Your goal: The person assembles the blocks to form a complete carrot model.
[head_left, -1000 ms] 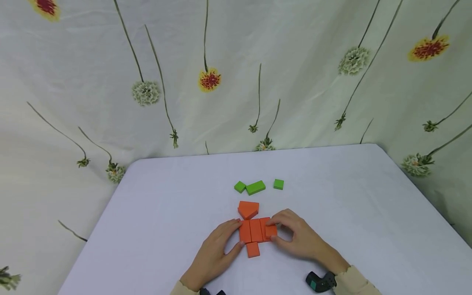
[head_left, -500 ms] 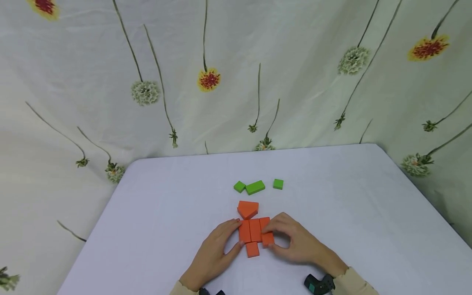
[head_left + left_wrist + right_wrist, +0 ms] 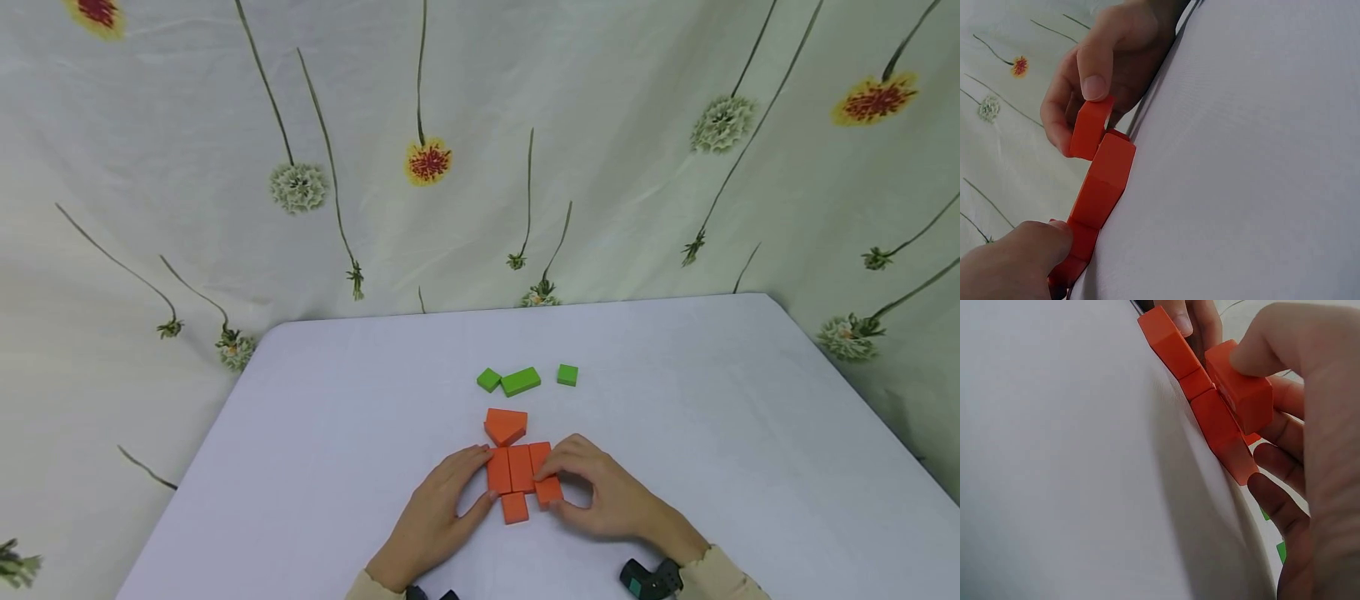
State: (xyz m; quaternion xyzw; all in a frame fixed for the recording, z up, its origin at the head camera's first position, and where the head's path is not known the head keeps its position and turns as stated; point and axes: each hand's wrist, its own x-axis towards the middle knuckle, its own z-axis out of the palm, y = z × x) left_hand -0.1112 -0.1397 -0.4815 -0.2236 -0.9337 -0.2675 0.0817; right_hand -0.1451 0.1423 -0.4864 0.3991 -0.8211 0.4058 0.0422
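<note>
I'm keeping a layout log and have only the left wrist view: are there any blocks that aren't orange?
Observer: Yes, the head view shows three green blocks on the side away from the person.
Operator: Does one stand apart?
Observer: The rightmost green block does, with a clear gap between it and the other two.
Operator: What lies between them and the row of orange blocks?
Observer: A pointed orange block, its point toward the row.

Person's L hand (image 3: 437, 510): fingers fairly straight, thumb apart. R hand (image 3: 609, 482): thumb & fingers pinching. L wrist (image 3: 390, 567) & R wrist (image 3: 686, 540) angle inward.
</note>
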